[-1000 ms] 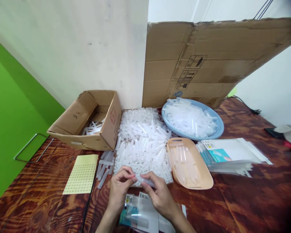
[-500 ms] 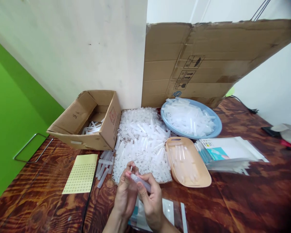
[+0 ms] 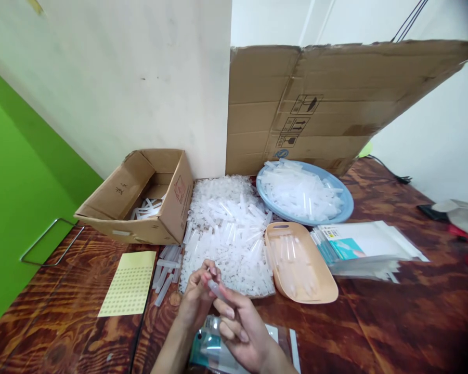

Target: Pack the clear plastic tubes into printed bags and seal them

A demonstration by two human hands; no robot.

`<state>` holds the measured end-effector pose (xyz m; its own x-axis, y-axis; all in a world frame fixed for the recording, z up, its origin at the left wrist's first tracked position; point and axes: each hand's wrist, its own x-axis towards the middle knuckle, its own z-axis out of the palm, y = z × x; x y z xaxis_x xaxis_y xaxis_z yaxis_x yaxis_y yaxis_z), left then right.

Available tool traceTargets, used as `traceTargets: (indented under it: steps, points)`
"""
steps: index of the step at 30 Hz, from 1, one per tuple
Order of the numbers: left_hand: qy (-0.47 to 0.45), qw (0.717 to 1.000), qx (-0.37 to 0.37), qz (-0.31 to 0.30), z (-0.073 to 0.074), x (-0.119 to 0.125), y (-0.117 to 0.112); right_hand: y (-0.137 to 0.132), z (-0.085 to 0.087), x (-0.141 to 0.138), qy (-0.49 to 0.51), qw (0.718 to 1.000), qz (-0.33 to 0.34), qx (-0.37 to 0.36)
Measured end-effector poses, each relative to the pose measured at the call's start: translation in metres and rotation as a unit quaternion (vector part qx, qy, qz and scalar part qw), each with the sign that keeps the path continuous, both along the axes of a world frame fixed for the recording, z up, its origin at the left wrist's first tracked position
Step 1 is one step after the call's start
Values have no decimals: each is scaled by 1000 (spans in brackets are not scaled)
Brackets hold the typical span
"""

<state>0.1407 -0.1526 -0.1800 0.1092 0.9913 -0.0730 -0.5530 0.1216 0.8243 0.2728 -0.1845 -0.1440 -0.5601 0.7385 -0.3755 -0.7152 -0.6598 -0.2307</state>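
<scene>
A small translucent white plastic tube (image 3: 215, 288) is held up between my two hands, in front of the heap of pieces. My right hand (image 3: 244, 322) grips its lower part between thumb and fingers. The fingers of my left hand (image 3: 197, 298) are closed round its upper end; whether they also pinch a small cap there is hidden. Below the hands a clear plastic bag with a teal printed card (image 3: 205, 345) lies on the table, partly covered by my right hand and wrist.
A heap of clear plastic pieces (image 3: 226, 234) spreads ahead. Left of it stand a cardboard box (image 3: 169, 228), loose tubes (image 3: 164, 283) and a yellow sticker sheet (image 3: 128, 285). Rightward are a peach tray (image 3: 327, 288), a blue basin (image 3: 349, 200), stacked packaging bags (image 3: 368, 239) and a large cardboard sheet (image 3: 265, 104).
My right hand has turned and its fingers have shifted along the tube, covering more of it. The bag with the teal card shows more on its left side. The view has shifted slightly.
</scene>
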Motion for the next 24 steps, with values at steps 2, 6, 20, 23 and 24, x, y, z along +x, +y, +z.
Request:
traceTargets:
  steps: [2, 6, 20, 23, 24]
  points:
    - [219, 972, 87, 25, 1, -9, 22, 1, 0, 4, -96, 991, -61, 74]
    - [568, 805, 142, 92, 4, -20, 87, 10, 3, 22, -310, 914, -171, 198]
    - [633, 753, 179, 12, 38, -22, 77, 11, 5, 54, -571, 724, -209, 326]
    - [507, 828, 235, -53, 49, -18, 35, 14, 0, 57, -585, 694, -183, 379]
    - [475, 845, 235, -67, 52, -16, 25, 15, -2, 57, -582, 686, -172, 401]
